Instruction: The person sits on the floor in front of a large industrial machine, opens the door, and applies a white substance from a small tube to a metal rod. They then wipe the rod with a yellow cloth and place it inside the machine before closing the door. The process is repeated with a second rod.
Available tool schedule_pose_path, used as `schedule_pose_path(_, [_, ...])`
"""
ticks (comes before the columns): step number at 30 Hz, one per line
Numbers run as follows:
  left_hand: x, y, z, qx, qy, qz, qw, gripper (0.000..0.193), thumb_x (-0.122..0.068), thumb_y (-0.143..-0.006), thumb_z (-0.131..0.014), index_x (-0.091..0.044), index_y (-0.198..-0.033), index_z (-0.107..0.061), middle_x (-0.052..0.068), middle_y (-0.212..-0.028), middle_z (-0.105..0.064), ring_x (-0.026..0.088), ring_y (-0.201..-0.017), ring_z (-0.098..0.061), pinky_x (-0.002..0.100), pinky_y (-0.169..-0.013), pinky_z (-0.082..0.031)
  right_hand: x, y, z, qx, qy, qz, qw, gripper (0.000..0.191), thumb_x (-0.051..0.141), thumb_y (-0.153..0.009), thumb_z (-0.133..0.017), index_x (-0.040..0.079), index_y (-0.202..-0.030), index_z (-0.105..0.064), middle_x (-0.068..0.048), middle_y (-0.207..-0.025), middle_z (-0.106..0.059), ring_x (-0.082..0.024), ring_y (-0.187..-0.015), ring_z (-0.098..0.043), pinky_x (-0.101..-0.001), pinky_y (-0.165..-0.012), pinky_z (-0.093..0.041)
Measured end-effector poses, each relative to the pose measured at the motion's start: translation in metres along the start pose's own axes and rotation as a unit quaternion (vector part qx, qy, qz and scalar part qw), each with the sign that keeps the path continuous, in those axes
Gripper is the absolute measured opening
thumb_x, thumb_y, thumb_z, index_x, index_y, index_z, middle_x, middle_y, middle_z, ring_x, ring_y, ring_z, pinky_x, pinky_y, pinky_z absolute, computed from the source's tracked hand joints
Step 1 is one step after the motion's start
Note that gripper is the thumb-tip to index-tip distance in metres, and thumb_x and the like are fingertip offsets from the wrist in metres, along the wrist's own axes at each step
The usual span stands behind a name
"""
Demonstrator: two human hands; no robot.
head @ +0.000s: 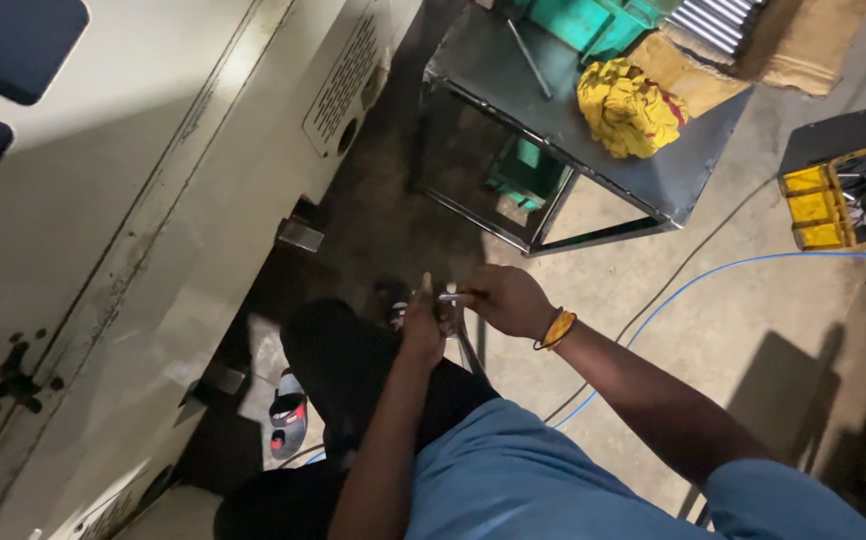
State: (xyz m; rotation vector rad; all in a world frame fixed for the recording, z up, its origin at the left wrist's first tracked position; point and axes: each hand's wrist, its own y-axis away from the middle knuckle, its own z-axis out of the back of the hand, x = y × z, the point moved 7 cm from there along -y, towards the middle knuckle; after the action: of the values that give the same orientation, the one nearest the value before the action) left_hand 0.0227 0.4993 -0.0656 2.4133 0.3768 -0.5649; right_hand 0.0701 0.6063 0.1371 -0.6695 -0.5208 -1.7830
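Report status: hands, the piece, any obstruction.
Left hand and right hand both gripping small metal part over lap. Metal table ahead, clear of hands.

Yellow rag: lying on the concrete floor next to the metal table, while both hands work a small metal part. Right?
Not quite. In the head view the yellow rag lies on top of the metal table, not on the floor. Both hands, left and right, do hold a small metal part.

Workshop floor beside a cream machine housing [153, 200]

A yellow rag [628, 108] lies on the dark metal table [513, 75]; a yellow parts bin [833, 195] sits right, a blue cable [713, 272] crosses the floor.
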Motion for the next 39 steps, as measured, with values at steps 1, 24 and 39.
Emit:
schedule_pose_path(1, [0.001, -0.001, 0.002, -0.004, 0.004, -0.003, 1.000, 0.040, -0.046, -0.108, -0.048, -0.013, -0.086, -0.051, 0.000, -0.056, -0.045, 0.012, -0.043, -0.040, 0.028, -0.040, -0.032, -0.003, 0.000, -0.003, 0.002, -0.002, 0.006, 1.000, 0.017, 0.027, -0.091, -0.071, 0.011, -0.096, -0.073, -0.011, -0.087, -0.070, -0.035, -0.084, -0.068, -0.0453, -0.070, -0.053])
schedule_pose_path(24, [-0.013, 0.010, 0.001, -0.121, -0.026, 0.046, 0.991, 0.041, -0.053, -0.092, -0.057, -0.019, -0.114, -0.059, 0.002, -0.100, -0.065, 0.017, -0.069, -0.065, 0.030, -0.054, -0.050, -0.029, 0.004, -0.058, 0.038, 0.063, -0.109, 0.991, 0.047, 0.063, -0.076, -0.075, 0.016, -0.074, -0.080, -0.011, -0.064, -0.069, -0.033, -0.062, -0.069, -0.0444, -0.058, -0.053])
schedule_pose_path(39, [-0.025, -0.005, 0.030, -0.226, 0.052, -0.017, 0.973, 0.039, -0.049, -0.101, -0.057, -0.013, -0.084, -0.054, 0.001, -0.057, -0.047, 0.012, -0.038, -0.038, 0.028, -0.033, -0.024, -0.083, -0.113, 0.096, -0.347, 0.191, 0.035, 0.918, 0.019, 0.012, -0.083, -0.067, 0.012, -0.102, -0.068, -0.014, -0.096, -0.065, -0.040, -0.090, -0.064, -0.0505, -0.078, -0.053])
